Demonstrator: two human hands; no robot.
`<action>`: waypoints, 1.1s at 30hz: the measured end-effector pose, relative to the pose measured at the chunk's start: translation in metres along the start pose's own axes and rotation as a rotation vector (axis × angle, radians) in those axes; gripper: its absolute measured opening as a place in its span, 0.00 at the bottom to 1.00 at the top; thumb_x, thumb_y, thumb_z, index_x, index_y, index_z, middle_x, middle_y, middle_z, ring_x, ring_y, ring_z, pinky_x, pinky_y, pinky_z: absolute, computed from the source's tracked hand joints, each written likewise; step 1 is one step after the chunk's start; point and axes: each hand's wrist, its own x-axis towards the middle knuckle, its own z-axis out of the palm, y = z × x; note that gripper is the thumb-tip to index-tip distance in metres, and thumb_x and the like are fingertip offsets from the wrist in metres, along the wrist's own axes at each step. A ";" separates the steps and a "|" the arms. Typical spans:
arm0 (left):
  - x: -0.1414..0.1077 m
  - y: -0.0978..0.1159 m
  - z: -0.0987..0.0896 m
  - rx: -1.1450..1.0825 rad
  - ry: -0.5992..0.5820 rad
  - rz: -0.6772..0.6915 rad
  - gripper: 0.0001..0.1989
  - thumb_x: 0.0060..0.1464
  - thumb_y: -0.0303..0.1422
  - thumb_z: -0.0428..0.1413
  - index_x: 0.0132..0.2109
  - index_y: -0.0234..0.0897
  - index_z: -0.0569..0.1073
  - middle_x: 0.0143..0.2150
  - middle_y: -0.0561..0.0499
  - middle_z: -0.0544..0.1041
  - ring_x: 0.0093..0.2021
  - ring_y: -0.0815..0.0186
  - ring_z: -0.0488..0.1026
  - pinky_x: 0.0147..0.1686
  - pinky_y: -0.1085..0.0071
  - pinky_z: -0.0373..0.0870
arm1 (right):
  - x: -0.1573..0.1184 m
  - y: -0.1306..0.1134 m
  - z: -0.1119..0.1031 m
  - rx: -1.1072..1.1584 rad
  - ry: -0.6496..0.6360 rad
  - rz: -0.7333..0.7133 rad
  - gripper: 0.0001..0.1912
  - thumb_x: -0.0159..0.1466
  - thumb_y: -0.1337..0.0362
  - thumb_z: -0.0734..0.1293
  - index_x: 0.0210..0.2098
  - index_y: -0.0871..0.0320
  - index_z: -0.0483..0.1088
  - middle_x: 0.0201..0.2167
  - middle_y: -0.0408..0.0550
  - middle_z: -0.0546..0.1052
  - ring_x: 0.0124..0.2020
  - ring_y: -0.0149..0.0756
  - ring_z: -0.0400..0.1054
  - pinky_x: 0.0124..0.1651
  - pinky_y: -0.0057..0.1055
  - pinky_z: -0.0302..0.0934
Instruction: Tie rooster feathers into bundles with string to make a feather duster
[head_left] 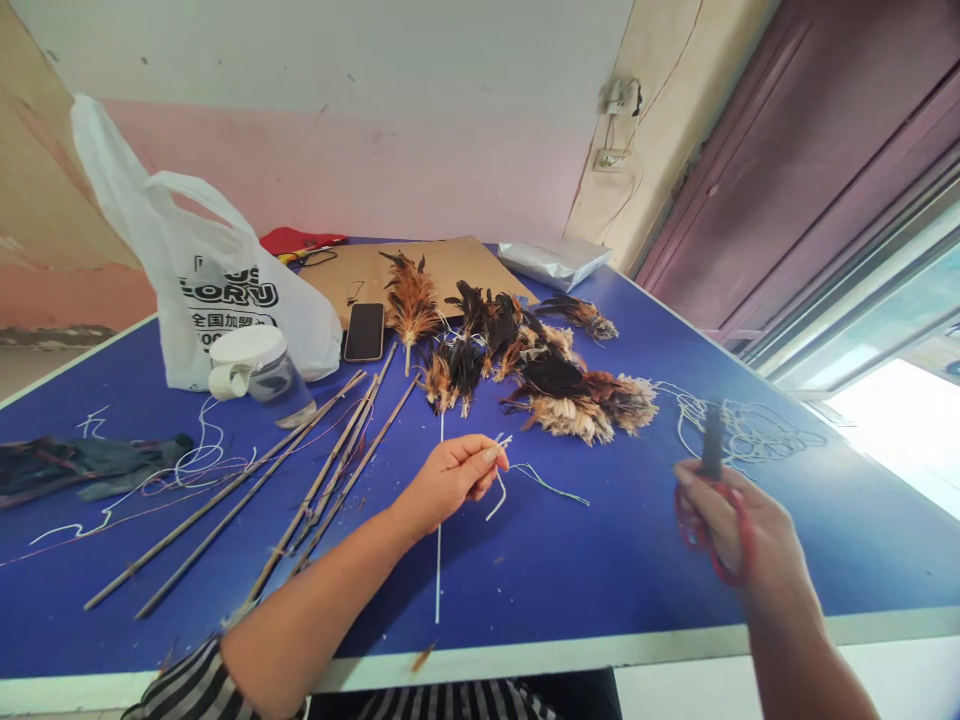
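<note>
- Nearest, a striped sleeve (199, 690) crosses the pale edge of the blue table (622, 560), and a thin white line (439, 580) runs down the tabletop, passing under the left forearm.
- The right hand (739, 530), blurred, is wrapped around the red handles of a pair of scissors (712, 445), blades pointing away; whether the blades are parted I cannot tell.
- The left hand (459, 475) pinches a short white cord (496, 508) between thumb and fingers, above the table; one end dangles below the fingers.
- Just beside that hand lie greenish threads (551, 485).
- To the left, several thin sticks (225, 491) lie slantwise, with a dark cloth (75, 470) and loose strings beyond them.
- Past the hands, feather bundles (577, 390) lie in a heap, near a tangle of white string (742, 430) on the right.
- Farther left stand a lidded clear mug (251, 345) and a white plastic bag (172, 280).
- Beyond, a phone (365, 332) lies by a cardboard sheet (465, 270), with a silvery packet (555, 262) to its right.
- Last comes the two-tone wall (337, 150).
</note>
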 end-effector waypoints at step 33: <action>0.051 -0.037 0.005 1.395 -0.152 0.164 0.19 0.50 0.39 0.53 0.49 0.42 0.69 0.44 0.49 0.69 0.40 0.64 0.70 0.40 0.69 0.66 | 0.037 0.043 -0.031 -1.361 -0.292 -0.344 0.15 0.55 0.61 0.62 0.41 0.54 0.71 0.33 0.53 0.73 0.35 0.44 0.67 0.33 0.34 0.56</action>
